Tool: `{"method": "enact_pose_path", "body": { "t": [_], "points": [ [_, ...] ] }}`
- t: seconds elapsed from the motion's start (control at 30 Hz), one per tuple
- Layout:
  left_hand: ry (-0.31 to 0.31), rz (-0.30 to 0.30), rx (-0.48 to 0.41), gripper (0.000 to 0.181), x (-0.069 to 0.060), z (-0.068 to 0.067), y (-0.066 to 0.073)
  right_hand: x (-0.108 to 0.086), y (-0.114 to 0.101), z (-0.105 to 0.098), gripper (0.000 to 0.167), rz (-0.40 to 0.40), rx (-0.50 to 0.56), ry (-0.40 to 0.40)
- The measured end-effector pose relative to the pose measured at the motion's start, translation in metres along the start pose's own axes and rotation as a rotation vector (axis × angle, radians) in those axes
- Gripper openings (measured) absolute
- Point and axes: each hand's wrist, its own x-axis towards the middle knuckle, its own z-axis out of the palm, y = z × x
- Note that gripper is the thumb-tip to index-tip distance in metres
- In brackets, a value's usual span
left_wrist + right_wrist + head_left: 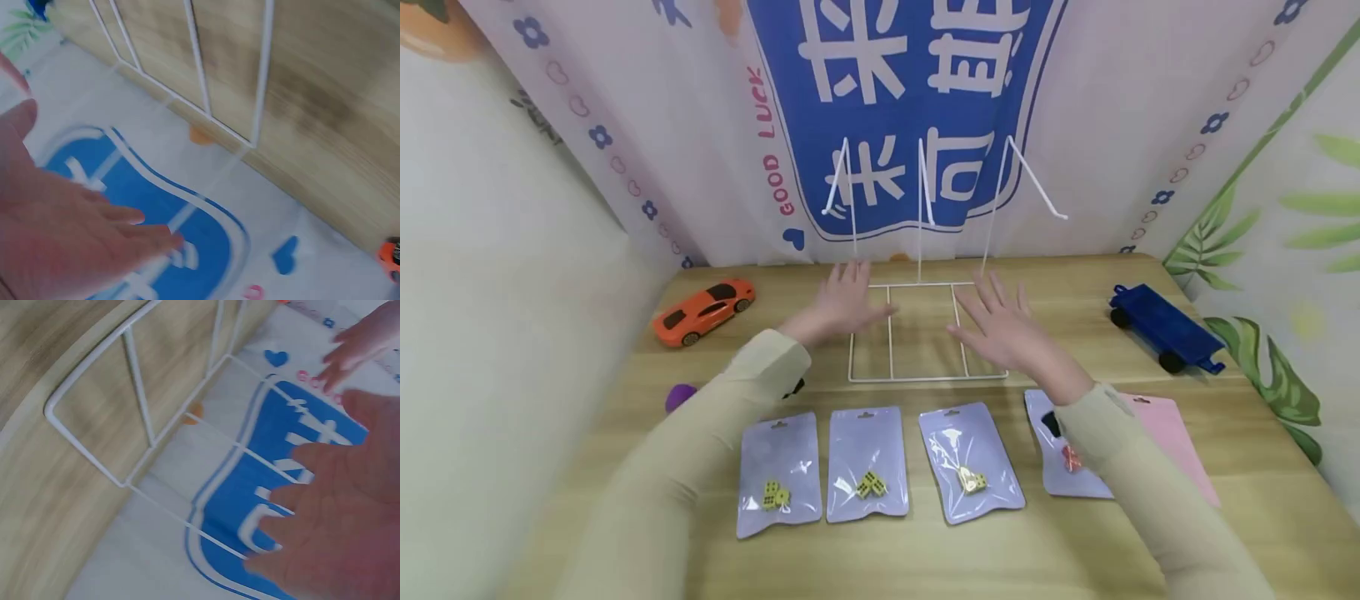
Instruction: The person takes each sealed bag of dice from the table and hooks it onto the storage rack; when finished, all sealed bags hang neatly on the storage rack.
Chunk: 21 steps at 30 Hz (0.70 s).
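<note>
A white wire display rack (925, 380) stands at the back of the wooden table, its uprights ending in three hooks that slant forward. My left hand (844, 302) hovers over the left side of the rack's base, fingers extended and holding nothing. Over the right side, my right hand (1003, 327) is spread, also with nothing in it. In the left wrist view the left hand (75, 231) appears apart from the wires. The right wrist view has the right hand (337, 512) in front of the uprights; whether its fingertips touch one, I cannot tell.
Several lilac pouches, such as one with yellow dice (867, 442), lie along the front. A pink pouch (1172, 442) is partly under the right sleeve. An orange toy car (703, 312) sits left, a blue toy trailer (1165, 325) right. A purple object (680, 397) shows beside the left sleeve.
</note>
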Motion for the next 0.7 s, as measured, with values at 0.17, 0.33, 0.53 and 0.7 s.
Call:
{"method": "enact_pose_path", "body": {
  "t": [0.17,0.33,0.53,0.7],
  "points": [
    [0.028,-0.087,-0.447,0.092,0.040,-0.023,-0.038,-0.051,0.009,-0.008,0.063,-0.026,0.091,0.036],
    [0.125,-0.173,-0.759,0.074,0.083,0.001,-0.065,-0.118,0.043,0.001,0.050,0.113,0.174,0.140],
    [0.241,-0.112,-0.940,0.051,0.114,0.029,-0.077,-0.176,0.099,0.023,0.034,0.317,0.205,0.347],
    [0.343,-0.053,-1.038,0.036,0.131,0.030,-0.072,-0.207,0.133,0.033,0.041,0.520,0.239,0.346]
  ]
}}
